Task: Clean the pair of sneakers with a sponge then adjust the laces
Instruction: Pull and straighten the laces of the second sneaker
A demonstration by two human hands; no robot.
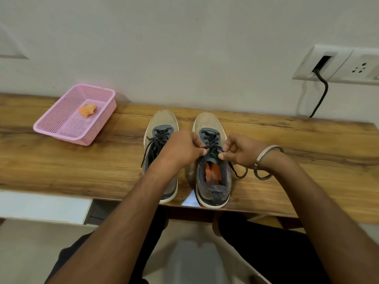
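My left hand [180, 148] and right hand [242, 152] each pinch the dark laces [212, 149] of the right sneaker [213, 160], both grips clamped; the sponge [87, 110] lies in the pink basket [61, 130] on the tabletop [82, 171]

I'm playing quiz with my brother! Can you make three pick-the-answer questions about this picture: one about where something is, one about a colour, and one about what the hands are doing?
1. Where is the sponge?
A. In the basket
B. Inside a shoe
C. On the floor

2. What colour is the basket?
A. Green
B. Pink
C. Black

3. What are the hands doing?
A. Scrubbing a shoe
B. Resting flat on the table
C. Pinching the laces

Answers:
1 A: the orange sponge lies in the basket on the table.
2 B: its mesh walls are pink.
3 C: the left hand and right hand both pinch the dark laces of the right-side shoe.
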